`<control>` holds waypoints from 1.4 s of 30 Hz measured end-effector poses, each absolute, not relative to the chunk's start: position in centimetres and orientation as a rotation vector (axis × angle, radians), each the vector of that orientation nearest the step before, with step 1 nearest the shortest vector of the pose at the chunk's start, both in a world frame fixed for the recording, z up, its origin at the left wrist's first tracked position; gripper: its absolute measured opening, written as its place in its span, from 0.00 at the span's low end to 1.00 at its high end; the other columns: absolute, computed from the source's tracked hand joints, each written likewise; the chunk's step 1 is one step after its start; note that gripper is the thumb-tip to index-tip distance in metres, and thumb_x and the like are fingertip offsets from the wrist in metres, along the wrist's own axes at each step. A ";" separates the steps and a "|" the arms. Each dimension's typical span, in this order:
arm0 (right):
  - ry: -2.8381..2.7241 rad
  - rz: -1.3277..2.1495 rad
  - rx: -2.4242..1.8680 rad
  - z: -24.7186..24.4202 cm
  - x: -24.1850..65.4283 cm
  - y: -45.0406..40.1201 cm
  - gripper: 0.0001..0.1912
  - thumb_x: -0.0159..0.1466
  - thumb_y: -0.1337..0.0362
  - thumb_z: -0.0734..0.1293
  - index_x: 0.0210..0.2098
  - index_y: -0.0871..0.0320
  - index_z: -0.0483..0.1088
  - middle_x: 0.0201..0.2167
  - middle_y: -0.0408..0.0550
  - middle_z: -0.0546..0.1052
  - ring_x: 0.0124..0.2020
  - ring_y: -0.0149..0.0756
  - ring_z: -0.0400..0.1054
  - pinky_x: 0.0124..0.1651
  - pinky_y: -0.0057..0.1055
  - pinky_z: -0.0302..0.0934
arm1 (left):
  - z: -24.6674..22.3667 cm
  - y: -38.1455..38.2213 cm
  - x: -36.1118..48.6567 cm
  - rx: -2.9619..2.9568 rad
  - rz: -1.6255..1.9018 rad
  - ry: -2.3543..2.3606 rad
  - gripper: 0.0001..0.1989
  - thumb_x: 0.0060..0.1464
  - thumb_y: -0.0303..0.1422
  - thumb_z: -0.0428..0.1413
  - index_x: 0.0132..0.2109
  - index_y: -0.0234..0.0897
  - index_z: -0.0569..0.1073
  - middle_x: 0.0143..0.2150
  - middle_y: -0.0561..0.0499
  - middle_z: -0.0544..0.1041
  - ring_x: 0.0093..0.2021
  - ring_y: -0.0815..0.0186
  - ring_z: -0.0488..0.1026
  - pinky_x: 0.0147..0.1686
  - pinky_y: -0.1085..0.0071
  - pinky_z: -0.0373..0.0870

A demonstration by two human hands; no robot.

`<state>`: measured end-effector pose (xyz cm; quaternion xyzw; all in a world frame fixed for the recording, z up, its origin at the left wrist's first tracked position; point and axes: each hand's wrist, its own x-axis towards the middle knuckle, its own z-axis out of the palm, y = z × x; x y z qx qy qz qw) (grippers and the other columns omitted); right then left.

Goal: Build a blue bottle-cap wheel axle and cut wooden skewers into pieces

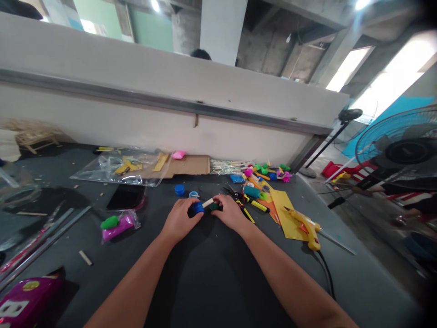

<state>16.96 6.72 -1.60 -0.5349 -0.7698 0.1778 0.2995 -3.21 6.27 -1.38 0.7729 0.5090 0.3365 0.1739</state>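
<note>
My left hand (180, 221) is closed on a blue bottle cap (198, 207), pinched between thumb and fingers. Facing it, my right hand (230, 212) pinches a short pale wooden stick (207, 203), whose left end meets or nearly meets the cap. A small dark green piece (214, 207) shows by my right thumb; whether it is held or lies on the table I cannot tell. Just beyond my left hand stand blue caps (179, 190) and a light blue ring (193, 194). Yellow-and-black handled tools (256, 203) lie right of my right hand.
A yellow glue gun (309, 228) rests on a yellow sheet (285, 209) at right, its cord trailing forward. Left are a phone (125, 197), bagged clay (119, 226) and a purple object (30, 298). Cardboard (191, 165) lies by the partition; a fan (406, 152) stands right.
</note>
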 end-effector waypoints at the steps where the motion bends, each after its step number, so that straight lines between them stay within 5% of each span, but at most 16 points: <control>1: -1.982 0.502 -1.434 -1.9 17.0 7.0 0.23 0.49 0.69 0.73 0.44 0.57 0.66 0.36 0.46 0.72 0.39 0.37 0.65 0.43 0.34 0.60 | -1.4 6.3 -3.2 2.211 0.955 1.429 0.15 0.50 0.35 0.56 0.47 0.42 0.69 0.46 0.50 0.74 0.49 0.58 0.67 0.50 0.61 0.64; 6: -1.964 0.591 -1.343 -1.9 17.5 6.7 0.30 0.45 0.65 0.75 0.46 0.54 0.65 0.38 0.45 0.72 0.42 0.38 0.65 0.45 0.36 0.60 | -1.6 6.6 -3.1 2.251 0.960 1.401 0.17 0.51 0.35 0.56 0.49 0.42 0.69 0.47 0.49 0.74 0.51 0.58 0.67 0.52 0.60 0.62; 27: -2.072 0.474 -1.310 -1.4 18.7 6.3 0.16 0.52 0.68 0.71 0.40 0.55 0.70 0.36 0.46 0.72 0.41 0.37 0.65 0.44 0.35 0.59 | -2.0 6.8 -2.8 2.272 0.889 1.390 0.24 0.49 0.35 0.58 0.54 0.43 0.66 0.53 0.49 0.72 0.54 0.58 0.66 0.55 0.59 0.60; 42: -2.163 0.365 -1.286 -1.6 18.2 6.6 0.14 0.52 0.65 0.72 0.38 0.57 0.72 0.36 0.46 0.72 0.42 0.38 0.64 0.48 0.35 0.57 | -2.1 6.9 -2.6 2.401 0.911 1.410 0.17 0.51 0.35 0.57 0.49 0.40 0.70 0.46 0.47 0.75 0.49 0.58 0.68 0.52 0.60 0.63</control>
